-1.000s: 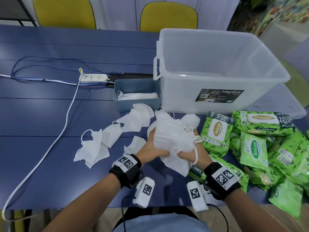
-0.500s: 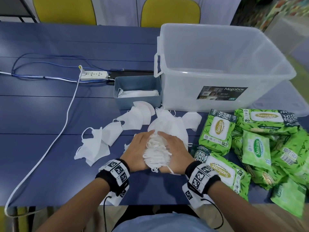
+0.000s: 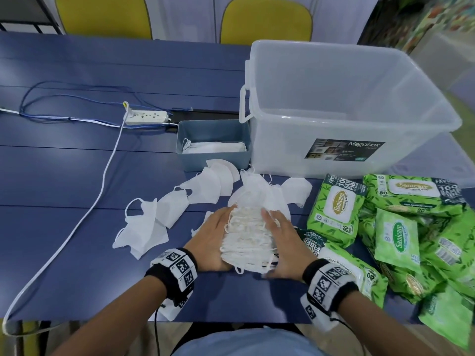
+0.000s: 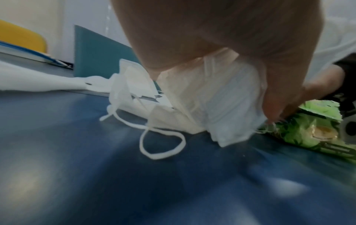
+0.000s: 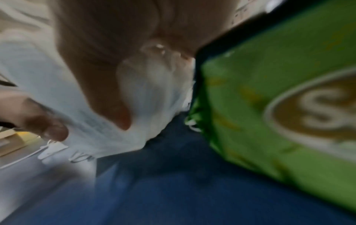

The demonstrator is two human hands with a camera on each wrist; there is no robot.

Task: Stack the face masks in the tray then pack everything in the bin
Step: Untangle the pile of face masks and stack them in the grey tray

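A thick stack of white face masks (image 3: 248,240) stands on edge on the blue table, ear loops up. My left hand (image 3: 213,242) presses its left side and my right hand (image 3: 284,249) its right side, fingers straight along it. The left wrist view shows that stack (image 4: 221,103) under my palm (image 4: 192,30); the blurred right wrist view shows the stack (image 5: 96,114) below my right hand (image 5: 106,38). Loose masks (image 3: 203,187) lie fanned out to the left. The grey-blue tray (image 3: 216,161) holds a few flat masks (image 3: 213,147). The clear bin (image 3: 282,150) stands right of it.
Green wet-wipe packs (image 3: 334,209) are piled to the right, one touching my right wrist (image 5: 279,91). A power strip (image 3: 146,117) and a white cable (image 3: 102,181) cross the left of the table. Yellow chairs (image 3: 267,19) stand behind.
A second ago both hands held the stack lifted above the table. It has since come down onto its edge, and my hands now flank it with flatter fingers.
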